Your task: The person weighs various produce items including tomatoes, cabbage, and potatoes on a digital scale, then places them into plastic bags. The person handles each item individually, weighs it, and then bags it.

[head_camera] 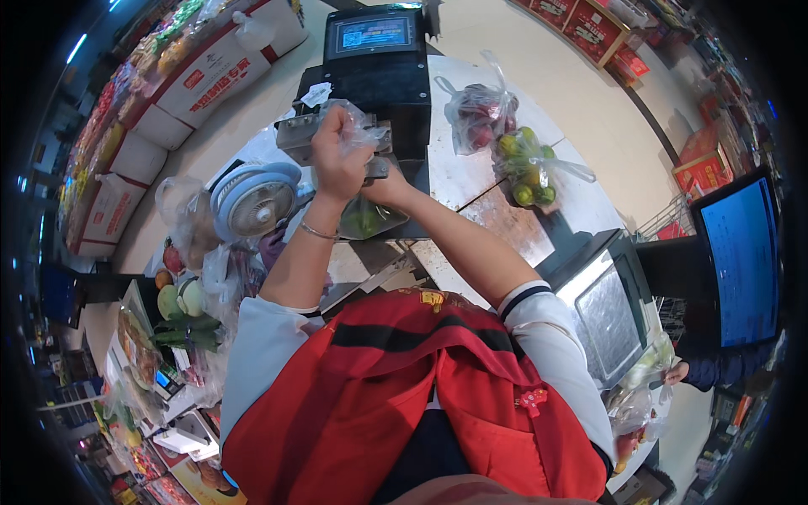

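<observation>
My left hand is closed around the gathered top of a clear plastic bag with green produce inside. Lower down, at the bag's neck, my right hand grips the same bag, its fingertips partly hidden. The neck passes by the metal front parts of a black bag-sealing machine with a lit screen. A small white label sticks up on the machine, just above my left hand.
Bags of dark red fruit and green citrus fruit lie right of the machine. A blue fan stands left. At right are a scale with a metal plate, a monitor and another person's hand at bagged produce.
</observation>
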The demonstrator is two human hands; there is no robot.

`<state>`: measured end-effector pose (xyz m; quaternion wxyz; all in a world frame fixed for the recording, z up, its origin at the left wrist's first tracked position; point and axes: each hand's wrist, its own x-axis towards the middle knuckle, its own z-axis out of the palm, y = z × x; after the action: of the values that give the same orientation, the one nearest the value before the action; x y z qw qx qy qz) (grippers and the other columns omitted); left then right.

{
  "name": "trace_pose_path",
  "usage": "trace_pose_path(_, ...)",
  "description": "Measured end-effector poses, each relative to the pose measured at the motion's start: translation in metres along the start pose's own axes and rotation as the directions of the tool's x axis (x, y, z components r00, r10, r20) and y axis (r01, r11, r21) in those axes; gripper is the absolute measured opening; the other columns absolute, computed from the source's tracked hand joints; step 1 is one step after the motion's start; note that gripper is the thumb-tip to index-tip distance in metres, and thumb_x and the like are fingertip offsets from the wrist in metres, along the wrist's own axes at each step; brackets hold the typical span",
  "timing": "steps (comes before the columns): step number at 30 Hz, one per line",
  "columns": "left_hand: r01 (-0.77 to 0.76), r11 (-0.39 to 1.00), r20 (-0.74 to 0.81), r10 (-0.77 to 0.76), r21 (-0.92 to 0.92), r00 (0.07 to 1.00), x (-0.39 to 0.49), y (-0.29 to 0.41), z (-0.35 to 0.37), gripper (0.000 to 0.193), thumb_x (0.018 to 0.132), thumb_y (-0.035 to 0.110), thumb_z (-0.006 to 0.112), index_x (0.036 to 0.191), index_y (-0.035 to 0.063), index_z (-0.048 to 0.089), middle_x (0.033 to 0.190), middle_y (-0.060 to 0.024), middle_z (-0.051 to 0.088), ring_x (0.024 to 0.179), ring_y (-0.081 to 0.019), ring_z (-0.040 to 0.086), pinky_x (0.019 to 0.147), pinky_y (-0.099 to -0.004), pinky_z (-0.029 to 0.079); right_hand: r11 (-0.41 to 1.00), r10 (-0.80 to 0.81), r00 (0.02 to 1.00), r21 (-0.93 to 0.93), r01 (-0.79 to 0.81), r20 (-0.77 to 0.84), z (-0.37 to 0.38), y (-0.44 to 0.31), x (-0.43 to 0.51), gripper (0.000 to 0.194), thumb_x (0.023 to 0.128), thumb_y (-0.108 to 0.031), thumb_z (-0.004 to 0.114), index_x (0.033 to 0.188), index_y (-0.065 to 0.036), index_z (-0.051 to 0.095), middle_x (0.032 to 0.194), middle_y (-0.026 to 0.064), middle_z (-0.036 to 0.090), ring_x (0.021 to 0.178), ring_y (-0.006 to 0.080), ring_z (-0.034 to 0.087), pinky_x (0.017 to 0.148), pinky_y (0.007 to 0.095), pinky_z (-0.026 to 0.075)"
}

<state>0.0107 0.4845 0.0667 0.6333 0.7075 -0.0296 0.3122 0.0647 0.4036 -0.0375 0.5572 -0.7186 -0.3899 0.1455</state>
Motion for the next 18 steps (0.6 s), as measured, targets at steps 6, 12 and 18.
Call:
trace_pose_path(6,-0.019,1.0,-0.031,0.019,-0.003,0.999,0.001,0.003,0.001,0.026,0.066,0.001,0.059,0.08,0.008,0.038,0.074,0.0001,0.038,0.065,-0.0096,0.038,0.06,-0.0228,0.034,0.942,0.099,0.972,-0.334,-0.024,0.211,-0.023,-0.009,-0.009,0.05,0.078,-0.043,0.065,0.114,-0.01,0.059,0.118,0.0209,0.06,0.114,0.0352,0.055,0.097,0.0429,0.042)
trace_pose_path(12,0.179,0.983,0.143,-0.172,-0.039,0.975,0.005,0.021,-0.003,0.026,0.071,-0.004,0.058,0.084,0.0082,0.039,0.078,-0.0003,0.042,0.07,-0.0085,0.049,0.061,-0.0223,0.043,0.896,0.283,0.921,-0.416,-0.154,0.268,-0.061,-0.026,-0.017,0.044,0.087,-0.042,0.053,0.107,-0.005,0.062,0.108,0.0216,0.064,0.105,0.0384,0.059,0.09,0.0443,0.045)
trace_pose_path(18,-0.038,0.93,0.33,-0.091,0.365,0.939,0.024,0.049,0.0,0.032,0.073,0.004,0.069,0.099,0.0042,0.051,0.096,-0.0056,0.056,0.089,-0.013,0.055,0.08,-0.0267,0.046,0.942,0.301,0.922,-0.229,-0.247,0.245,-0.1,-0.035,-0.033,0.03,0.087,-0.024,0.051,0.1,-0.005,0.071,0.089,0.0155,0.069,0.083,0.0261,0.065,0.077,0.0377,0.049)
